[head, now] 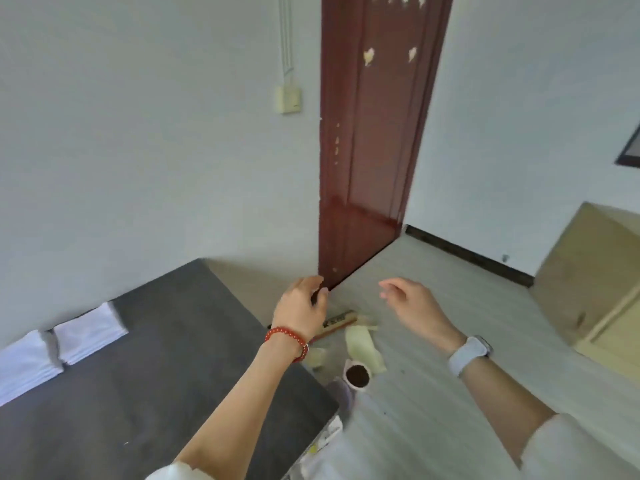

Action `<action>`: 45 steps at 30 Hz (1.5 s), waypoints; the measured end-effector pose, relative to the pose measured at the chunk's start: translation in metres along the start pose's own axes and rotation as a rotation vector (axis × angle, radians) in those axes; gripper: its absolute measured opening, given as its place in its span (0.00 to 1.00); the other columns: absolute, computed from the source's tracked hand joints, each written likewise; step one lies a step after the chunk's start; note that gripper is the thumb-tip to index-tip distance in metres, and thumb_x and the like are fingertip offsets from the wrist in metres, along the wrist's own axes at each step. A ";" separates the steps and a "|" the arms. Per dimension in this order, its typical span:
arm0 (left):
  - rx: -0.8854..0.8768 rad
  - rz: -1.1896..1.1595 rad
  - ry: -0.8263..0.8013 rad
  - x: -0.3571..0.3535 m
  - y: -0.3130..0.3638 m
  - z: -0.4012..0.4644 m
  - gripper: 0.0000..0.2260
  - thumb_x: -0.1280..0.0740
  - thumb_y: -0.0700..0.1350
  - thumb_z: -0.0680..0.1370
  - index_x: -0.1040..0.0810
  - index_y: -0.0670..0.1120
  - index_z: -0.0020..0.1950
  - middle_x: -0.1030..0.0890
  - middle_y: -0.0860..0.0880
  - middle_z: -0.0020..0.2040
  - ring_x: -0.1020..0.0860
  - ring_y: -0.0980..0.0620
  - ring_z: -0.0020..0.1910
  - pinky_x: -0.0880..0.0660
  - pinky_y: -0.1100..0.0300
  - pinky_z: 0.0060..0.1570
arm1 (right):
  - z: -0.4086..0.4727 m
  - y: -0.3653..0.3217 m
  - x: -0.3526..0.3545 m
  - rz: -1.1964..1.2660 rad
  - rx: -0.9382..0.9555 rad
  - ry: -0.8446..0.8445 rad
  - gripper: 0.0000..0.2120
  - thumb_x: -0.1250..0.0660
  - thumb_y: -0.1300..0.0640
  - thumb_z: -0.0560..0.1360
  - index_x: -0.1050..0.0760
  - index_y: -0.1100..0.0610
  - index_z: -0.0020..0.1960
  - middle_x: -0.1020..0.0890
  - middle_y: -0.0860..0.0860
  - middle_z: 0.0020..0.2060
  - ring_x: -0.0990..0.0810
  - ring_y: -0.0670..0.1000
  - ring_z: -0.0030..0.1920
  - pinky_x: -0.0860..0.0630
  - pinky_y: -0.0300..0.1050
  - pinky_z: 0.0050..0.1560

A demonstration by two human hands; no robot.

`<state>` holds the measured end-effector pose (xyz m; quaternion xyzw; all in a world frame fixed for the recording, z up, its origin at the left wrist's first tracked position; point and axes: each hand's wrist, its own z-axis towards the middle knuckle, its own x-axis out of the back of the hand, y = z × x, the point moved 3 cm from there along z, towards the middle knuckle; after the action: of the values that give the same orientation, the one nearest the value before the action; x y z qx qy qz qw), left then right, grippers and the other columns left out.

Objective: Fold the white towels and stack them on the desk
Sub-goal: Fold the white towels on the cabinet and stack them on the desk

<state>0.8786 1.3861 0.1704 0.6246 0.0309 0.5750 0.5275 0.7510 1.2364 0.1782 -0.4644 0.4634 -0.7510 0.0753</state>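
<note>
Your left hand (303,303) hangs in the air past the far right corner of the dark grey table (166,375), with its fingers (317,284) loosely curled and holding nothing. A red bead bracelet (286,337) sits on that wrist. Your right hand (410,301) is raised over the floor (450,341), apart from the left, with its fingers (389,289) relaxed, slightly bent and empty. A pale watch (469,353) is strapped to that wrist, and white sleeves show at the bottom edge on both arms.

The white towels (57,348) lie folded in two stacks at the far left of the table, close to the wall. The nearer-to-centre stack (90,330) sits just beside the other stack (24,365), which runs off the left edge of the view. Both stacks are well apart from your hands.

On the floor below your hands lies a pale green crumpled bag or wrapper (363,348); what it is cannot be told. A small white cup (357,374) with dark contents stands just beside it. A flat strip with markings (337,322) lies on the floor near your left wrist, too blurred to read.

Ahead stands a dark red door (374,133) with chipped patches, and a cream switch box (288,100) is fixed on the wall to its left. A tan cabinet (581,271) stands at the right.
</note>
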 end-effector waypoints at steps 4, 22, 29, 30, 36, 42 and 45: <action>-0.198 -0.089 -0.183 -0.149 0.145 0.027 0.14 0.39 0.44 0.78 0.25 0.43 0.62 0.23 0.44 0.59 0.23 0.45 0.56 0.28 0.58 0.56 | -0.024 0.119 0.152 -0.042 -0.165 0.192 0.11 0.41 0.63 0.78 0.23 0.61 0.56 0.19 0.54 0.52 0.22 0.51 0.50 0.30 0.37 0.53; -0.659 -0.209 -0.726 -0.656 0.591 0.060 0.11 0.39 0.45 0.79 0.23 0.45 0.58 0.22 0.49 0.54 0.24 0.54 0.51 0.31 0.66 0.48 | -0.109 0.531 0.605 -0.080 -0.696 0.717 0.11 0.42 0.63 0.77 0.21 0.61 0.52 0.18 0.56 0.45 0.20 0.57 0.47 0.24 0.50 0.51; -0.610 -0.275 -0.764 -0.821 0.703 0.164 0.10 0.38 0.44 0.78 0.23 0.46 0.57 0.21 0.50 0.53 0.24 0.55 0.46 0.25 0.58 0.52 | -0.016 0.660 0.739 -0.074 -0.764 0.728 0.11 0.41 0.63 0.76 0.21 0.59 0.52 0.17 0.54 0.45 0.21 0.51 0.44 0.25 0.47 0.53; -0.606 -0.276 -0.772 -0.842 0.720 0.176 0.10 0.38 0.43 0.77 0.23 0.46 0.57 0.21 0.50 0.53 0.24 0.55 0.46 0.25 0.59 0.51 | -0.005 0.674 0.759 -0.075 -0.773 0.734 0.11 0.41 0.63 0.76 0.21 0.59 0.52 0.17 0.54 0.45 0.21 0.51 0.44 0.25 0.47 0.53; -0.590 -0.209 -0.872 -0.971 0.798 0.221 0.09 0.38 0.43 0.77 0.22 0.45 0.56 0.21 0.49 0.53 0.24 0.55 0.45 0.29 0.64 0.50 | 0.033 0.772 0.851 -0.047 -0.846 0.753 0.10 0.40 0.63 0.76 0.22 0.59 0.52 0.20 0.50 0.41 0.21 0.51 0.44 0.26 0.44 0.52; -0.455 -0.150 -0.902 -1.112 0.823 0.258 0.10 0.38 0.42 0.77 0.23 0.44 0.57 0.21 0.47 0.54 0.24 0.54 0.47 0.28 0.63 0.51 | 0.086 0.918 0.905 0.010 -0.894 0.743 0.09 0.39 0.63 0.75 0.22 0.59 0.51 0.17 0.55 0.44 0.19 0.55 0.46 0.25 0.46 0.51; -0.349 -0.118 -0.893 -1.177 0.833 0.280 0.10 0.38 0.42 0.78 0.23 0.44 0.57 0.21 0.47 0.54 0.25 0.55 0.46 0.29 0.65 0.50 | 0.123 0.994 0.924 0.029 -0.900 0.658 0.11 0.40 0.63 0.75 0.23 0.60 0.55 0.19 0.52 0.44 0.22 0.52 0.44 0.30 0.40 0.44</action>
<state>0.2197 0.0846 0.0030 0.7099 -0.2599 0.2162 0.6179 0.0155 0.1015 0.0139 -0.1853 0.7440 -0.5831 -0.2687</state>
